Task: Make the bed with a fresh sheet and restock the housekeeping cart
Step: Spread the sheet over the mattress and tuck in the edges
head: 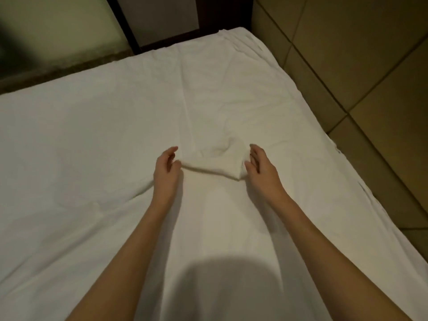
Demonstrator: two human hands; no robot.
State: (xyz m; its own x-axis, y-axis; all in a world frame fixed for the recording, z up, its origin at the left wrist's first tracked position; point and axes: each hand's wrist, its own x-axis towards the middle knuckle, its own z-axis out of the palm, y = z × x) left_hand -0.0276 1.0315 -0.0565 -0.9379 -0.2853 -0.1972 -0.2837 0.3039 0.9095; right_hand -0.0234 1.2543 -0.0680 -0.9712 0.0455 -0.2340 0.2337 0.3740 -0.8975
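Head view: both bare forearms reach up from the bottom edge toward the centre of the frame, over a bed (69, 172) covered by a white sheet (231, 96). The left hand (167, 167) sits just left of centre, palm turned inward, fingers loosely extended and slightly spread, thumb tip against the left end of a small bunched ridge of fabric (215, 165). The right hand (261, 167) mirrors it just right of centre, fingers nearly straight, thumb and fingertips touching the ridge's right end. Neither hand plainly closes around the cloth; they bracket it, relaxed and moderately wide. Whether the ridge is a fold in the sheet or a separate small cloth, I cannot tell.

The sheet fills most of the frame, spread over the mattress, with soft creases running from the upper centre down toward the hands and a wrinkled, tucked edge along the right side. A dark shadow lies on it at bottom centre. Tiled floor (359, 66) fills the upper right; a dark frame (122, 24) with pale panels stands at upper left.
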